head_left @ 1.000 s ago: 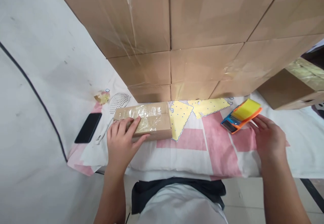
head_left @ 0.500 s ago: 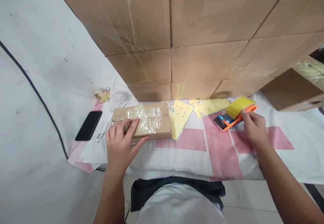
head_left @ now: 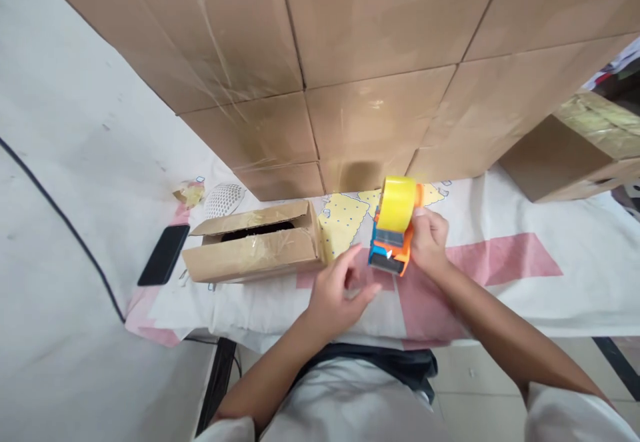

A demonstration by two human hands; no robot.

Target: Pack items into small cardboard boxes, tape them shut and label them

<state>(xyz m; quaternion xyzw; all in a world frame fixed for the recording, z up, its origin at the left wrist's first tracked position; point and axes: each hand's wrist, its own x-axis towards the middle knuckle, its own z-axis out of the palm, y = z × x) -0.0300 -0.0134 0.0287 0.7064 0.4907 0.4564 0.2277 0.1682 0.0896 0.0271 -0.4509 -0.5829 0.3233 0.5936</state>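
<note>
My right hand (head_left: 429, 243) grips an orange and blue tape dispenser (head_left: 393, 235) with a yellow tape roll, held upright above the pink and white cloth. Just left of the dispenser's lower end, my left hand (head_left: 340, 287) hovers with fingers spread and nothing in it. A long cardboard box (head_left: 253, 250) with crinkled clear tape on it lies to the left, its top flaps slightly apart and showing a dark gap.
A wall of stacked cardboard boxes (head_left: 350, 62) stands at the back of the table. A black phone (head_left: 163, 263), a white perforated scoop (head_left: 223, 199) and a tape scrap (head_left: 189, 193) lie at the left. Another brown box (head_left: 565, 155) sits at the right.
My right hand picked up the tape dispenser and carried it left toward the middle. My left hand left the long box and moved right beside the dispenser. The box's flaps now gape.
</note>
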